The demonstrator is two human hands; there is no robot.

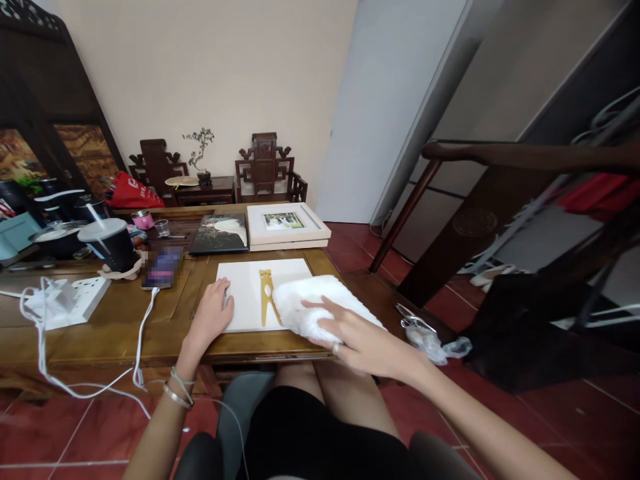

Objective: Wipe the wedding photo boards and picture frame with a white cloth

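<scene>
We have the white panel [243,300] flat on the wooden table [200,347], near the front edge. Narrow gold figure [265,293] sits mid-panel, with a small white oval on it.

Left hand [213,310]: on the panel's left side, fingers close together and bent, thumb slightly apart, not closed around anything we can see. Bracelets on that wrist.

Right hand [353,337]: holding the white fluffy cloth [325,290], part of it bunched under the fingers, index extended over it. Ring on one finger. Cloth covers the panel's right part, reaches past its edge and touches the gold figure's right side; we can't tell how hard it's pressed.

Behind the panel: dark picture cover [213,237] just beside a white-framed photo [285,223]. To our left: phone [163,267] with white cable [145,327] plugged in, lidded cup [113,247], white power strip [85,300].
</scene>
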